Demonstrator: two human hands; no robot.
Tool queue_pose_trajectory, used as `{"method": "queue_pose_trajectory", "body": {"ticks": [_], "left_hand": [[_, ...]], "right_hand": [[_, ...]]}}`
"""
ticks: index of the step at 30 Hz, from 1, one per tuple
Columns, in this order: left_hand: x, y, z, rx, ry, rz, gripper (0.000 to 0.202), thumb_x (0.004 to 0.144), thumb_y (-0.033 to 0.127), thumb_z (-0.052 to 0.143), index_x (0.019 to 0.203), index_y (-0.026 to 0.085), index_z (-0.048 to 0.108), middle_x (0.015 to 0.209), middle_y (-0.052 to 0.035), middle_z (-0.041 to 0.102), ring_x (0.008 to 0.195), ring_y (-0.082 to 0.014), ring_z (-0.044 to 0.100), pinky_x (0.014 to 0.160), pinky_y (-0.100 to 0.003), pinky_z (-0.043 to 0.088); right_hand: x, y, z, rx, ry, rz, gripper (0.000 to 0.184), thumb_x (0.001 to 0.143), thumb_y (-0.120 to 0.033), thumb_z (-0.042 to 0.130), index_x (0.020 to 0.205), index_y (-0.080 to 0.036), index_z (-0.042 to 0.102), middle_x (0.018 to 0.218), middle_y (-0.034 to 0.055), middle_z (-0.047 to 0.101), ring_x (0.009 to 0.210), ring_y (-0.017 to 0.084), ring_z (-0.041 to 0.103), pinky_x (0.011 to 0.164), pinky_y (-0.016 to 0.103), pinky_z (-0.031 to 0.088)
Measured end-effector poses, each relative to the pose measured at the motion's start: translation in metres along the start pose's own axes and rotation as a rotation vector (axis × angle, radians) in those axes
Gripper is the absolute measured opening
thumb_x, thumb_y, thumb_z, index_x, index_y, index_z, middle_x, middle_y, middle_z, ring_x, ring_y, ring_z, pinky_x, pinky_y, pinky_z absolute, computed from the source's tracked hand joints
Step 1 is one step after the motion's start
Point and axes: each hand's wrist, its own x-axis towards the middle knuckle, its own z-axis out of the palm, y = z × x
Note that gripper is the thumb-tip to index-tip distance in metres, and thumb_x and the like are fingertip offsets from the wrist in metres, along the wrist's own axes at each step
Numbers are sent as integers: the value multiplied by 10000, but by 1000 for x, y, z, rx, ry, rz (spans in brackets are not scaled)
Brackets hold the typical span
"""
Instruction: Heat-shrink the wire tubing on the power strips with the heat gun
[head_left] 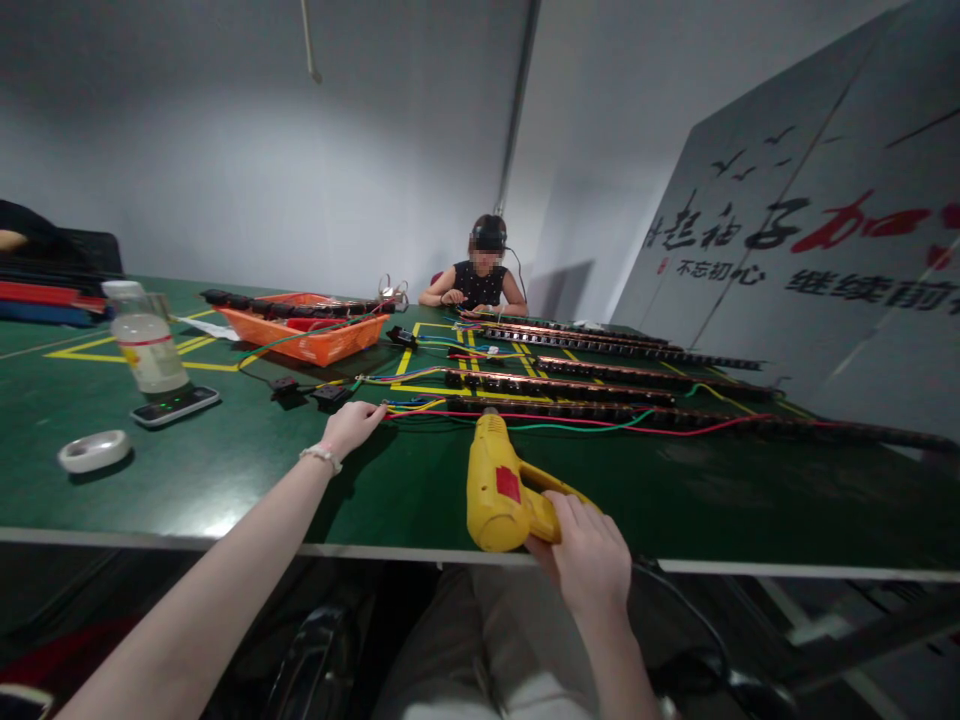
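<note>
My right hand [589, 545] is wrapped round the handle of a yellow heat gun [495, 490] with a red patch on its side. The gun's nozzle points away from me, at the nearest long black strip [570, 410], which has coppery parts along it. My left hand [354, 427] pinches the bundle of coloured wires [412, 405] at that strip's left end. A red wire [697, 430] and a green wire [592, 427] run along the strip. Small black connectors [330, 396] lie just beyond my left hand.
More black strips [600, 340] lie behind on the green table [247, 470]. An orange basket [322, 345], bottle [150, 345], phone-like device [176, 405] and white tape roll [95, 452] stand left. A person [484, 280] works at the far side; another's sleeve [34, 235] shows far left.
</note>
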Motion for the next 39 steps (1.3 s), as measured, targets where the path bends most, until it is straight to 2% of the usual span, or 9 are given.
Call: {"method": "queue_pose_trajectory", "body": {"ticks": [6,11,14,17,24,28,32,39], "left_hand": [[1,0,1,18,27,4,588,845,606,273,765,200,691,838,-83,695,762,-213,609,547,-239,311],[2,-2,2,6,25,34,611,849,613,256,808,197,701,848,-91,697,766,-213,608,546,-240,311],[4,-6,1,-26,-9,33,629,859,608,242,884,180,703,870,-108,695,789,-215,609,557,-238,325],[5,-8,1,-53,-20,43,646,864,611,239,908,163,703,857,-115,695,790,-208,609,580,-232,344],[4,-4,1,-19,-22,11,612,860,596,262,932,182,707,913,-110,703,808,-209,615,583,-225,353],[3,-2,2,-18,0,21,590,857,589,265,846,198,707,860,-92,705,760,-201,612,551,-231,328],[2,-2,3,5,39,55,607,860,592,247,720,192,681,787,-91,691,722,-201,604,534,-240,300],[-1,0,0,-3,28,26,566,857,580,275,722,197,670,772,-81,682,716,-200,600,536,-238,299]], "right_hand": [[4,-61,1,65,91,41,433,854,-527,460,1035,-154,583,815,66,585,748,204,478,706,335,314],[15,-110,1,210,115,-35,488,822,-589,484,1021,-155,585,786,51,561,729,198,459,700,342,317],[20,-128,1,243,100,-45,513,766,-618,555,1006,-164,581,794,43,565,724,195,456,693,343,317],[22,-135,1,240,98,-35,521,731,-599,614,1015,-165,570,803,36,569,731,195,459,699,343,319],[22,-124,3,259,73,-39,503,751,-607,584,1018,-180,570,786,29,556,732,186,474,690,331,323],[22,-110,4,259,73,-39,483,763,-579,588,1028,-175,573,796,29,574,745,188,492,705,328,320],[20,-91,4,233,78,-31,442,772,-532,604,1034,-176,585,815,42,600,765,192,515,733,325,323],[10,-47,1,108,63,-11,361,829,-453,541,1042,-166,586,825,43,613,772,188,523,722,317,322]]}}
